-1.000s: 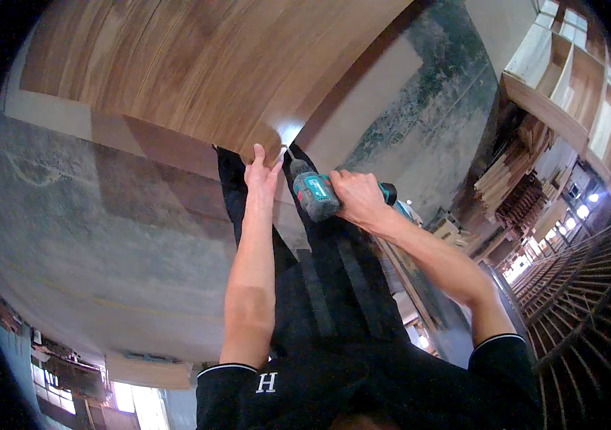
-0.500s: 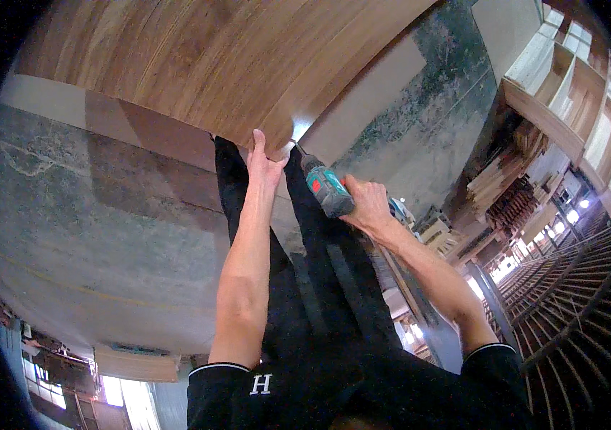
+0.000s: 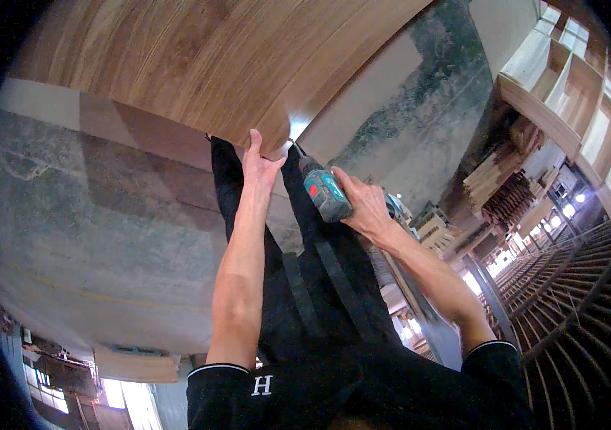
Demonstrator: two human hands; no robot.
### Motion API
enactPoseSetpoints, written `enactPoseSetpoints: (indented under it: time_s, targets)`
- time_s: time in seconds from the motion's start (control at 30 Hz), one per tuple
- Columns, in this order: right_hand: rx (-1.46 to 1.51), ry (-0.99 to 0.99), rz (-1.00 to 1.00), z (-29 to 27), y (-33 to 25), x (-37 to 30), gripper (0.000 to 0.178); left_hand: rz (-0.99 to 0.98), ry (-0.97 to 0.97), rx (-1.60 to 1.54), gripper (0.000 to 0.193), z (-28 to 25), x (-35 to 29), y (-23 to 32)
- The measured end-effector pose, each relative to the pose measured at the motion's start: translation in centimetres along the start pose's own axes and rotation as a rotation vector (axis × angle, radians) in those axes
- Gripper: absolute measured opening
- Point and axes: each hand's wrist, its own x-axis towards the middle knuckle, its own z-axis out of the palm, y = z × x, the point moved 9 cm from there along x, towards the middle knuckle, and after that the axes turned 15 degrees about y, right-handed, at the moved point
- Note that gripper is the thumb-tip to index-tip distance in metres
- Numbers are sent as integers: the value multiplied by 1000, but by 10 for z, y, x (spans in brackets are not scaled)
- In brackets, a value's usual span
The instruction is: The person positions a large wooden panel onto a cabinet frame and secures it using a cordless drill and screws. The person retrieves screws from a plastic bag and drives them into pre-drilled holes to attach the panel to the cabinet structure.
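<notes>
A large brown wood-grain panel [image 3: 198, 64] fills the upper left, its near corner pointing toward me. That corner is in the grip of my left hand [image 3: 261, 168], the thumb lying on the top face and the other fingers partly hidden at the edge. My right hand [image 3: 366, 206] is closed around a teal and black cordless drill [image 3: 327, 195], whose handle is mostly hidden by the hand. The drill's front end points at the panel's corner, close beside my left fingers. A bright patch of light shines on the panel there; whether the bit touches the wood I cannot tell.
Beneath the panel lies a stained grey concrete floor [image 3: 105, 193] with pale flat sheets [image 3: 370, 100] on it. A light wooden frame with compartments [image 3: 546, 115] stands at the upper right. Stacked wood pieces [image 3: 495, 179] and a dark barred rack [image 3: 571, 287] are on the right.
The panel corner, both hands and the drill appear slightly further left in the picture. Both grips stay the same, and the drill still points at the corner.
</notes>
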Motion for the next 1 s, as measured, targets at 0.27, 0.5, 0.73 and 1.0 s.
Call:
enactPoseSetpoints:
  time_s: [0.27,0.5,0.73,1.0]
  targets:
    - [-80,-62,17,-7,-10,6,68,13,-5,-32,68,6,-4,-1]
    - [-150,-46,-9,3,1,4,37,21,24,-23,66,0,1,-2]
    - [-199,-81,-43,2,5,11,32,-1,-16,-44,63,-4,8,-1]
    - [-153,-71,-56,-10,-2,18,33,17,58,-20,66,5,-11,0]
